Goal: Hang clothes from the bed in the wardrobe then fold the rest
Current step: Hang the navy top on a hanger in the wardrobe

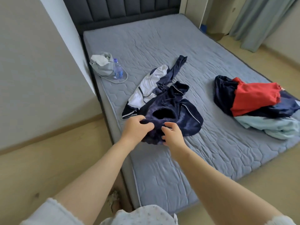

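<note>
My left hand [138,126] and right hand [172,133] both pinch the near hem of the navy velvet garment [191,117], which lies near the bed [211,151] edge, probably so I can lift it open.

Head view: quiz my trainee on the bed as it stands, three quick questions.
1. True or false: the left hand and the right hand both grip the navy velvet garment.
2. What is beside the grey bag? A) water bottle; B) mug; C) shoe.
3. Fill in: the top garment on the pile of clothes is ____.
Key: 1 true; 2 A; 3 red.
</note>
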Demonstrator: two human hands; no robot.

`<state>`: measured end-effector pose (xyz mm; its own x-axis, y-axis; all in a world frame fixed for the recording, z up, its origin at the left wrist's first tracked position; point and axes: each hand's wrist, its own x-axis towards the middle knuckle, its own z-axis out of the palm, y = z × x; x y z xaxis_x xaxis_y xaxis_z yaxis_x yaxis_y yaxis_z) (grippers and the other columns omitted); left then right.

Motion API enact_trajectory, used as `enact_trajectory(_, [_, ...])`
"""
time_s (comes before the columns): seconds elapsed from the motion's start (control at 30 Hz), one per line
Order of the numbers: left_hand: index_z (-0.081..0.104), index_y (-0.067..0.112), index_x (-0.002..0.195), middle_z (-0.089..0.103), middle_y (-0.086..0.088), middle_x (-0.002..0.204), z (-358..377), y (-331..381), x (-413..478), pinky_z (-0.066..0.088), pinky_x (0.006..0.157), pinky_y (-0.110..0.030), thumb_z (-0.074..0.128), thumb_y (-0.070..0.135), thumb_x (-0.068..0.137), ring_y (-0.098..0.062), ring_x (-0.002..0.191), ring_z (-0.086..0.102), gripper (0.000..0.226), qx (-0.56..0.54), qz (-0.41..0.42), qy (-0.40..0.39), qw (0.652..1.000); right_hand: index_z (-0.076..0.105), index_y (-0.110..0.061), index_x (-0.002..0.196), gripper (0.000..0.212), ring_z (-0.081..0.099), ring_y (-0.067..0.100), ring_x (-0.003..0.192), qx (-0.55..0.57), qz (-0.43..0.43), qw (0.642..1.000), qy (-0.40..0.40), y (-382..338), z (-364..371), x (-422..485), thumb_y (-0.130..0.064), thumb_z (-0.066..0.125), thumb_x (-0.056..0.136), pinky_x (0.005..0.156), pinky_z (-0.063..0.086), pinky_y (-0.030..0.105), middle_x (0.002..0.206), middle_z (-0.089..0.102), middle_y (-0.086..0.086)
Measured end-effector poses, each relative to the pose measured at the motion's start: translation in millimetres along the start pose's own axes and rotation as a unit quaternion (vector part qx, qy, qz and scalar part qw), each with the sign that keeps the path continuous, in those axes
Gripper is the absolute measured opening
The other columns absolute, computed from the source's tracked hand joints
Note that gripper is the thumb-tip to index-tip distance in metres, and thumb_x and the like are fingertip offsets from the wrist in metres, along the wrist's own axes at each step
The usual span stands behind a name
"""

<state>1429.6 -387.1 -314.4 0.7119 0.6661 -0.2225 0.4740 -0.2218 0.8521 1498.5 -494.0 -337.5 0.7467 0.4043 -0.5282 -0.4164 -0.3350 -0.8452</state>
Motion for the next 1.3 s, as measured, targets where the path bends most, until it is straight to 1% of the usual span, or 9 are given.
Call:
enact_trajectory(0.17, [0.059,0.034,0.051,0.05,0.017,0.042,-36,26,-35,0.035,0.039,-0.012,0.052,0.019,0.051,0.002,0.039,0.044,0.016,-0.143,-0.018,0.066,0.987,0.065,-0.019,0.104,0.025,0.06,0.013,0.078,-0.103,-0.064,0.992,-0.024,-26,4,-35,-0.014,0.048,0.087,0.066,0.049,0.026,0.087,0.065,-0.003])
enact_trajectory(0.23, [0.059,0.033,0.054,0.051,0.018,0.043,-55,25,-45,0.037,0.041,-0.015,0.052,0.017,0.049,0.002,0.04,0.045,0.018,-0.181,-0.032,0.101,0.978,0.07,-0.021,0.084,0.018,0.062,0.016,0.08,-0.131,-0.077,0.988,-0.038,-36,13,-46,-0.018,0.052,0.083,0.076,0.051,0.033,0.08,0.068,-0.001])
enact_trajectory(0.33, [0.054,0.025,0.064,0.05,0.018,0.046,-91,20,-66,0.037,0.049,-0.022,0.051,0.012,0.047,-0.008,0.05,0.046,0.022,-0.239,-0.054,0.142,0.959,0.062,-0.017,0.067,0.014,0.051,0.015,0.06,-0.169,-0.091,0.978,-0.088,-46,38,-63,-0.017,0.057,0.08,0.062,0.042,0.028,0.06,0.055,-0.002])
enact_trajectory(0.43, [0.052,0.022,0.071,0.053,0.012,0.053,-136,12,-93,0.038,0.053,-0.023,0.048,0.007,0.046,-0.014,0.056,0.047,0.03,-0.273,-0.046,0.161,0.947,0.052,-0.015,0.08,0.006,0.046,0.012,0.062,-0.176,-0.115,0.97,-0.12,-47,80,-81,-0.016,0.058,0.081,0.056,0.034,0.023,0.07,0.051,-0.002])
enact_trajectory(0.73, [0.051,0.016,0.072,0.047,0.0,0.063,-292,-34,-207,0.038,0.05,-0.019,0.04,-0.014,0.064,-0.017,0.057,0.044,0.032,-0.362,0.011,0.28,0.889,0.032,-0.032,0.135,0.06,0.049,0.027,0.1,-0.289,-0.183,0.923,-0.177,-20,230,-166,-0.017,0.054,0.082,0.09,0.041,0.036,0.129,0.034,0.006])
enact_trajectory(0.9, [0.054,0.017,0.07,0.05,0.003,0.062,-370,-52,-267,0.041,0.053,-0.021,0.042,-0.002,0.047,-0.013,0.056,0.047,0.032,-0.351,0.036,0.34,0.872,0.053,-0.029,0.116,0.029,0.046,0.033,0.108,-0.382,-0.19,0.886,-0.182,-4,306,-221,-0.03,0.047,0.088,0.099,0.037,0.042,0.119,0.04,0.009])
enact_trajectory(1.0, [0.055,0.018,0.071,0.05,0.002,0.067,-409,-72,-303,0.04,0.057,-0.024,0.043,-0.007,0.055,-0.015,0.061,0.047,0.032,-0.324,0.019,0.397,0.859,0.054,-0.027,0.106,0.022,0.039,0.031,0.114,-0.416,-0.213,0.863,-0.19,-3,346,-259,-0.035,0.042,0.09,0.094,0.03,0.042,0.111,0.043,0.007])
enact_trajectory(1.17, [0.057,0.022,0.071,0.054,0.007,0.067,-474,-112,-366,0.04,0.055,-0.022,0.041,-0.011,0.067,-0.012,0.063,0.05,0.037,-0.239,-0.038,0.53,0.812,0.048,-0.019,0.086,0.013,0.051,0.015,0.067,-0.25,-0.246,0.882,-0.316,-2,414,-323,-0.026,0.041,0.094,0.058,0.042,0.028,0.078,0.054,0.0])
enact_trajectory(1.3, [0.058,0.025,0.071,0.055,0.009,0.07,-518,-145,-414,0.042,0.046,-0.012,0.044,-0.008,0.067,-0.007,0.061,0.05,0.036,-0.146,-0.068,0.61,0.776,0.046,-0.021,0.079,0.016,0.049,0.011,0.061,-0.229,-0.305,0.855,-0.351,-7,463,-361,-0.023,0.042,0.094,0.049,0.036,0.025,0.072,0.053,-0.003])
